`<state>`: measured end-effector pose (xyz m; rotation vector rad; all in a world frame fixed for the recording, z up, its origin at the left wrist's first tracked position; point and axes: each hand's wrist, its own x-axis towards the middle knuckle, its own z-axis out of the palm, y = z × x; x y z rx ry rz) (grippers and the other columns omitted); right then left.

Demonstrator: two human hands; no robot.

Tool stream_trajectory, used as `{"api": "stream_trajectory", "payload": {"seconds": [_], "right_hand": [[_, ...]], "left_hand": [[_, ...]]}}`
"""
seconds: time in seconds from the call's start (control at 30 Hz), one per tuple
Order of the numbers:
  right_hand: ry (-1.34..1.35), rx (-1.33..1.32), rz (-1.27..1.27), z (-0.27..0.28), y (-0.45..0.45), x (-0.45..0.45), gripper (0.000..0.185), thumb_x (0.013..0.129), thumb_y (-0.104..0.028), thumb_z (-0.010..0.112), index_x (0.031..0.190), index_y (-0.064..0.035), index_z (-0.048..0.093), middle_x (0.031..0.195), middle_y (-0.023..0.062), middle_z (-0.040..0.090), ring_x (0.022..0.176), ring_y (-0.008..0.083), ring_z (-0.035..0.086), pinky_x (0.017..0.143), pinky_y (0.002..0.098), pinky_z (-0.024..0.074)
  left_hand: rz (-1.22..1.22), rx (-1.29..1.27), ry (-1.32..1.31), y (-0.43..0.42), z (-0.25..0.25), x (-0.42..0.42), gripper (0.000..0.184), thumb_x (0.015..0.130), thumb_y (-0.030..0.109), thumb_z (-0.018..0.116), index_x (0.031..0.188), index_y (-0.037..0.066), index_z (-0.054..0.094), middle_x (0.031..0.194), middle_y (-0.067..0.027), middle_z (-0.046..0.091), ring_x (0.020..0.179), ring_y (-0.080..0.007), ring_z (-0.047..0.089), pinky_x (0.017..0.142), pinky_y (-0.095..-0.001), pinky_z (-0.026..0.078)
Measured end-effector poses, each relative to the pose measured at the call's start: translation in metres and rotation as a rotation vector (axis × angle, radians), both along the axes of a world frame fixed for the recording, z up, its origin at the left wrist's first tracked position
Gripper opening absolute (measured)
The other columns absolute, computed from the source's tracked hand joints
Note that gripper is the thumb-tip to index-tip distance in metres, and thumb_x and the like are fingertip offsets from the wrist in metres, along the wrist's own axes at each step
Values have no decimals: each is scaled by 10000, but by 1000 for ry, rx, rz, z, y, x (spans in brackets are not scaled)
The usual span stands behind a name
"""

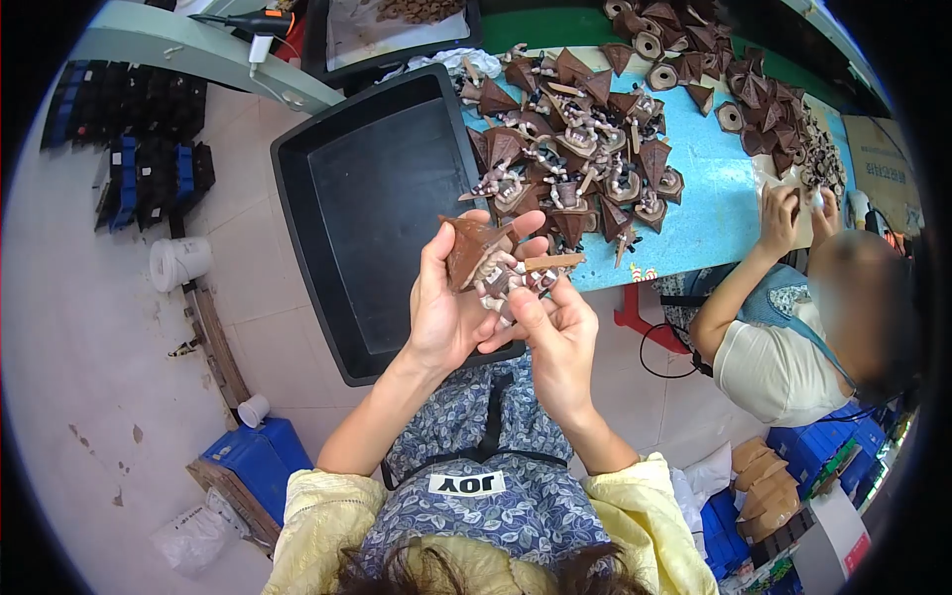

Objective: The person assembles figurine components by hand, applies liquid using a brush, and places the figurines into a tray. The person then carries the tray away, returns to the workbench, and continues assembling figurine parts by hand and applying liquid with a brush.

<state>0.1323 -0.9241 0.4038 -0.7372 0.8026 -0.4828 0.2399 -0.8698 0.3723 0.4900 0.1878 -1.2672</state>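
Note:
A small painted figurine (478, 256) is held up in front of me, over the near right side of a black tray (382, 218). It has a dark brown, sail-like piece, pale little figures and a light brown plank sticking out to the right. My left hand (443, 312) cradles it from below and the left, fingers curled behind it. On the other side my right hand (557, 342) pinches its lower right part, with the thumb on the pale figures. Similar figurines (580, 149) lie heaped on the blue tabletop (706, 198) just beyond my hands.
Brown cone-like pieces (764, 99) are piled at the table's far right. A co-worker (783, 357) sits there, hands (780, 218) near small parts. Behind the black tray stands another tray (392, 35). A blue crate (258, 466) and white bucket (180, 263) are at left.

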Motion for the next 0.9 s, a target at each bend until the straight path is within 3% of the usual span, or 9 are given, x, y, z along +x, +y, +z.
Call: {"api": "stream_trajectory", "payload": {"seconds": [0.07,0.13,0.2,0.3,0.4,0.47,0.63,0.83,0.9], "right_hand": [[38,-21,-50,-3,2,5,241,887,-37,598,1095,77,559,808,138,646,645,224,655,589,289,563],[364,-1159,93,-11,-3,8,383,717,39,713,1089,-15,640,825,79,638,669,205,603,567,311,507],[428,-1363,100,-24,-6,13,490,628,66,699,1050,-181,720,911,59,569,790,238,527,641,330,471],[418,-1607,131,-31,-19,16,527,619,168,624,1039,-136,718,1025,94,558,878,221,542,732,302,454],[352,-1248,-41,-42,-14,31,414,669,128,629,1016,-83,709,1065,134,578,964,289,547,806,369,464],[288,-896,-193,-51,-2,33,440,740,114,640,1162,39,540,1087,169,572,896,222,614,802,316,496],[114,-160,-58,-65,15,52,250,899,-17,620,1118,58,523,982,72,638,858,90,602,763,243,509],[55,-96,-88,-85,21,59,261,918,-16,587,1158,69,529,982,80,650,846,91,608,735,225,508],[243,-672,38,-90,12,57,346,811,30,662,1142,64,566,945,116,649,814,177,624,716,282,507]], "left_hand": [[18,17,85,-3,-6,1,372,1016,408,310,1179,141,511,1321,-244,502,1161,-340,548,936,-431,500],[1,69,83,-5,-9,9,381,1015,406,314,1155,122,528,1301,-236,523,1145,-339,556,1001,-462,444],[-25,20,170,-2,-20,21,379,1015,400,313,1151,115,522,1296,-235,527,1140,-340,559,997,-462,448],[-93,96,13,3,-27,30,380,1013,387,313,1157,103,519,1262,-213,561,1127,-322,574,990,-440,462],[-108,169,81,0,-37,42,385,1017,429,311,1139,124,513,1243,-207,578,1121,-316,586,971,-426,482],[17,73,174,1,-57,50,415,1004,483,329,1138,133,509,1239,-206,580,1131,-316,583,974,-425,479],[-29,74,4,4,-74,58,419,1014,468,298,1129,137,527,1307,-164,527,1239,-299,492,1012,-425,458],[5,51,-204,0,-89,72,424,1019,439,291,1354,186,348,1377,-211,442,1286,-333,442,1002,-438,458],[-132,205,-545,-1,-77,90,539,1019,413,296,1481,246,73,1406,-249,389,1252,-369,471,996,-462,453]]}}
